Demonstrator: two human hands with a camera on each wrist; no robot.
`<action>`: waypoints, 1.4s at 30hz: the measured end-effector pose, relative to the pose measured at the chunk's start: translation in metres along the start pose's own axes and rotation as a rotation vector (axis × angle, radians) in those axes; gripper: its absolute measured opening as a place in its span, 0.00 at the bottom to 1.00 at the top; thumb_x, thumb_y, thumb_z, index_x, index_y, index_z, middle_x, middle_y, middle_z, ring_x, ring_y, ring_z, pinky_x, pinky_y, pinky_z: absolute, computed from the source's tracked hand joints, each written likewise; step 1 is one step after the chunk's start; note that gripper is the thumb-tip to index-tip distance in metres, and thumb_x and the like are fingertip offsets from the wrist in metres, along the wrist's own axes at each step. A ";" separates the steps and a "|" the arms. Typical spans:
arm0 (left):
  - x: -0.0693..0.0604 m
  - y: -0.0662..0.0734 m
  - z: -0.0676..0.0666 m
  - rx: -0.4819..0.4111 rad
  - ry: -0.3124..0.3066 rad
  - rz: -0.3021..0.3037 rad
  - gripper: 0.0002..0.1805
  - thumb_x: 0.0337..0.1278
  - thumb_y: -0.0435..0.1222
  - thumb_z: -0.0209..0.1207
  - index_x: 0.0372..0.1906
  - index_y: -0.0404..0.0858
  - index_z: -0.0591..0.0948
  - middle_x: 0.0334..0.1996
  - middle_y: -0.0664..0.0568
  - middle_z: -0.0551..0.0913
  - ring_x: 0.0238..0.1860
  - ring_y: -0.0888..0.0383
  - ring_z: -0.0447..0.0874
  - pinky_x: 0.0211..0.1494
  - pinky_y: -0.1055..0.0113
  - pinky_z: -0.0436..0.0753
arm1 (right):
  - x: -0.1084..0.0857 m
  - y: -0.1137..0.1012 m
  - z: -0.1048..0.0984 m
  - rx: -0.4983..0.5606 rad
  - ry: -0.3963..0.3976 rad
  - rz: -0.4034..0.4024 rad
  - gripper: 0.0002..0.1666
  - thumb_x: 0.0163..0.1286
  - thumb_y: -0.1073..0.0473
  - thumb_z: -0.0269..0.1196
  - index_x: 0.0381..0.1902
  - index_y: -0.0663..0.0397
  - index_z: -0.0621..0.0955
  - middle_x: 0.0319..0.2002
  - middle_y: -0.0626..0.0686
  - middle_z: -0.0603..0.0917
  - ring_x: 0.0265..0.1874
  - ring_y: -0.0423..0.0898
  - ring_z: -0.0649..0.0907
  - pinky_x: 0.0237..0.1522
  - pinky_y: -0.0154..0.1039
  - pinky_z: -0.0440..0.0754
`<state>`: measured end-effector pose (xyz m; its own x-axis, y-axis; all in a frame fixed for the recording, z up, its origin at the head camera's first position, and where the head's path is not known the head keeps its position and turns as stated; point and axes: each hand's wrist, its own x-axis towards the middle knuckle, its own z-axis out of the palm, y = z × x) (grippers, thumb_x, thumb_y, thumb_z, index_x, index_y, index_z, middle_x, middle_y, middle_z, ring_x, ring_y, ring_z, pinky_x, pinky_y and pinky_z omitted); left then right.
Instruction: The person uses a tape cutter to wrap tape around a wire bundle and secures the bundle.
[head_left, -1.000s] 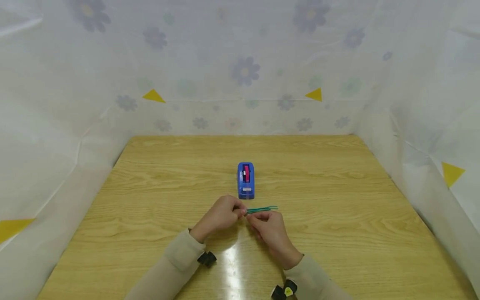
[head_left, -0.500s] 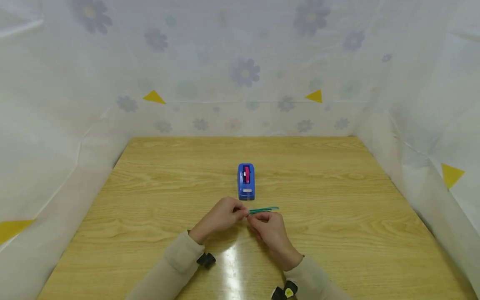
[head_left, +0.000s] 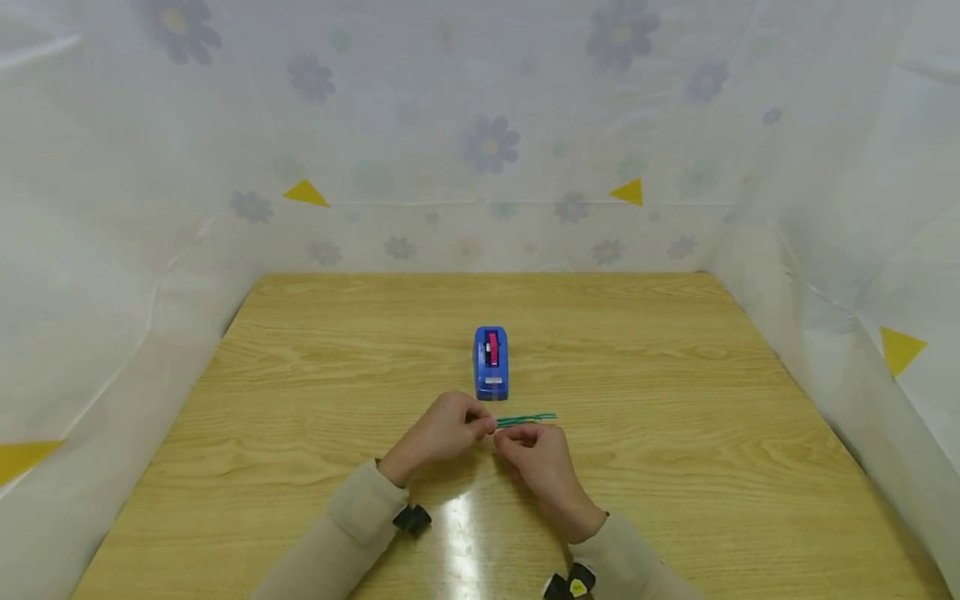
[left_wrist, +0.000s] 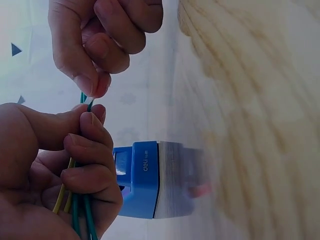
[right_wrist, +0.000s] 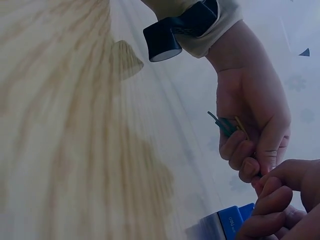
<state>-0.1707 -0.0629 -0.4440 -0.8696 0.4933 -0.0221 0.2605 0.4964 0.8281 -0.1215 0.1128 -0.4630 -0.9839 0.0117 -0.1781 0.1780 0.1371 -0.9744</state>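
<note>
My left hand [head_left: 448, 427] grips a bundle of thin wires [head_left: 528, 418] whose green ends point right. Green and yellow wires [left_wrist: 89, 217] lie under its curled fingers in the left wrist view. The right hand [head_left: 549, 475] meets it fingertip to fingertip; its thumb and a finger pinch a small whitish piece [left_wrist: 89, 100] at the wires, its other fingers curled. How that piece sits round the wires cannot be told. Just beyond the fingertips, a blue tape dispenser [head_left: 491, 390] with a pink-red core [head_left: 492, 349] stands on the wooden table [head_left: 360, 333].
A pale flowered sheet [head_left: 420, 125] hangs behind the table and along both sides, with yellow triangles on it. Both wrists wear black devices, one [head_left: 412, 520] by the left sleeve and another [head_left: 568, 581] by the right sleeve.
</note>
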 end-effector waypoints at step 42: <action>-0.004 0.006 -0.003 0.105 0.014 0.086 0.09 0.65 0.32 0.62 0.29 0.36 0.88 0.22 0.54 0.83 0.17 0.66 0.68 0.21 0.73 0.67 | 0.004 -0.068 -0.020 0.050 -0.193 -0.182 0.16 0.70 0.57 0.65 0.41 0.68 0.86 0.35 0.61 0.87 0.34 0.52 0.86 0.39 0.41 0.85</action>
<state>-0.1667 -0.0642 -0.4378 -0.8476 0.5278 0.0548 0.3765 0.5252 0.7632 -0.1378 0.1236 -0.3947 -0.9800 -0.1981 -0.0171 0.0032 0.0703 -0.9975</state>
